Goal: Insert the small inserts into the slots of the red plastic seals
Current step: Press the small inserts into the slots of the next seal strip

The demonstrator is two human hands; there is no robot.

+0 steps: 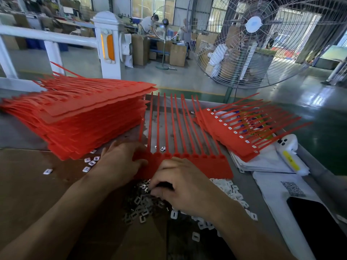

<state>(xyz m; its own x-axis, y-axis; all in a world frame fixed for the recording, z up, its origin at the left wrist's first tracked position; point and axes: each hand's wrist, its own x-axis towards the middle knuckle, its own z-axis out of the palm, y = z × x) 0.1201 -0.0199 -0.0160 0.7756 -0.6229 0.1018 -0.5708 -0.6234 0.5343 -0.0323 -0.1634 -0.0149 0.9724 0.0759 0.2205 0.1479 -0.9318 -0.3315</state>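
Room: a big workshop with a large fan (251,40) behind the tabletop (22,128).
Red seals: one strip of seals (187,164) lies flat in the middle of the tabletop, its thin tails pointing away.
Left hand (120,162): rests on the strip's left end, fingers curled over its edge.
Right hand (180,186): fingers bent down into the pile of small inserts (139,205); I cannot tell if it pinches one.
Big stack (78,119): more red seals, at the left.
Finished strip (234,134): at the right.
Phone (319,228): dark, near right.
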